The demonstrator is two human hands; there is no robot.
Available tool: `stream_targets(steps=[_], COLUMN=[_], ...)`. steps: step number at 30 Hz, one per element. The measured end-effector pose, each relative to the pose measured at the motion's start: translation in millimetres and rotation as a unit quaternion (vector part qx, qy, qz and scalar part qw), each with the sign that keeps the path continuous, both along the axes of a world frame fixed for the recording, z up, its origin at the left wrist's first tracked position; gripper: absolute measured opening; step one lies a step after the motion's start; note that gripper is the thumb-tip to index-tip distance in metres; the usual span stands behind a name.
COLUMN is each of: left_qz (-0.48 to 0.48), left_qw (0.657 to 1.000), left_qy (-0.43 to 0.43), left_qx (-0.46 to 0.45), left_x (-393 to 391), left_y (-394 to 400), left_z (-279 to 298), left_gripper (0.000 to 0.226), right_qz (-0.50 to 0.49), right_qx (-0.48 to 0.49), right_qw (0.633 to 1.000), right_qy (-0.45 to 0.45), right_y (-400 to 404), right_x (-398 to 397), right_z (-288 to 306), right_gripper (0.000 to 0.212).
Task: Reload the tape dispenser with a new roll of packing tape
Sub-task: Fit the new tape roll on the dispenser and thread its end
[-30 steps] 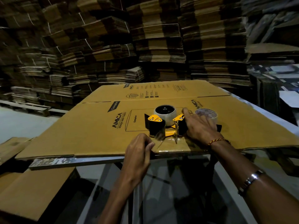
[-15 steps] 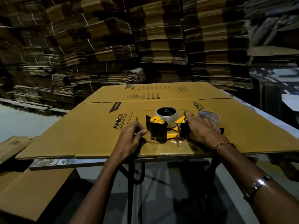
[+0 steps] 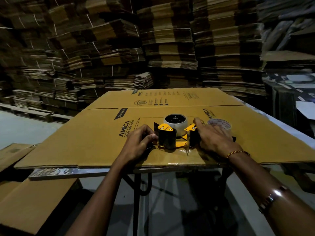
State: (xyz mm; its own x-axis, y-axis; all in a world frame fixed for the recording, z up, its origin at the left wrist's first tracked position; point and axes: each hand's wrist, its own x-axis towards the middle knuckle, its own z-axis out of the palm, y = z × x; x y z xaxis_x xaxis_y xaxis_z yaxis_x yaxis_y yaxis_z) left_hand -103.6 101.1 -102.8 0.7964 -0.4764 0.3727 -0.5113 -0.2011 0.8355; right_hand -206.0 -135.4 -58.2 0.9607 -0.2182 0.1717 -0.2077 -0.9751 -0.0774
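Observation:
A yellow and black tape dispenser [image 3: 172, 138] lies on its side on a flattened cardboard box [image 3: 95, 133]. A clear roll of packing tape [image 3: 176, 123] sits on the dispenser's hub. My left hand [image 3: 139, 143] grips the dispenser's black part at its left end, fingers curled around it. My right hand [image 3: 213, 138] presses on the dispenser's right end, index finger stretched along the yellow plate. A second tape roll [image 3: 219, 124] lies flat just beyond my right hand, partly hidden by it.
The cardboard box covers a metal table [image 3: 68, 171] whose front edge shows below it. Tall stacks of bundled flat cartons [image 3: 163, 48] fill the background. More flat cardboard [image 3: 30, 203] lies low at the left.
My left hand has moved from the table's front edge up to the dispenser's left end and closed on it. My right hand has stayed on the right end.

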Motion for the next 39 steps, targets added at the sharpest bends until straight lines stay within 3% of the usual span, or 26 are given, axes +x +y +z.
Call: stream_targets(steps=[6,19,22,26,31,35,39], left_qz=[-0.025,0.031,0.019,-0.068,-0.080,-0.078,-0.079], left_qw=[0.999,0.990,0.992,0.997,0.996,0.996,0.996], left_qy=[0.024,-0.129,-0.105,-0.019,-0.017,-0.008,0.050], left_qx=[-0.015,0.054,0.065,0.018,0.032,0.032,-0.007], left_x=[0.4,10.8,13.6,16.8,21.6,25.6,26.1], left_y=[1.8,-4.0,-4.0,-4.5,-2.1,-1.4,-2.9], left_z=[-0.7,-3.5,-1.1,1.1,1.9,1.4,6.3], left_gripper=[0.006,0.006,0.006,0.006,0.008,0.007,0.011], right_qz=[0.004,0.008,0.009,0.020,0.039,0.053,0.091], right_qx=[-0.005,-0.009,-0.011,-0.018,-0.019,0.003,0.119], right_qw=[1.000,1.000,1.000,1.000,0.999,0.998,0.984], right_qy=[0.005,0.015,0.016,0.017,0.025,0.034,0.096], right_y=[-0.4,-1.6,-2.2,-5.6,-10.6,-16.4,-31.8], right_x=[-0.1,-3.3,-4.2,-2.3,-1.0,3.4,11.2], right_z=[0.3,2.3,2.3,3.1,2.9,1.4,4.6], right_gripper=[0.054,0.047,0.045,0.047,0.046,0.063,0.096])
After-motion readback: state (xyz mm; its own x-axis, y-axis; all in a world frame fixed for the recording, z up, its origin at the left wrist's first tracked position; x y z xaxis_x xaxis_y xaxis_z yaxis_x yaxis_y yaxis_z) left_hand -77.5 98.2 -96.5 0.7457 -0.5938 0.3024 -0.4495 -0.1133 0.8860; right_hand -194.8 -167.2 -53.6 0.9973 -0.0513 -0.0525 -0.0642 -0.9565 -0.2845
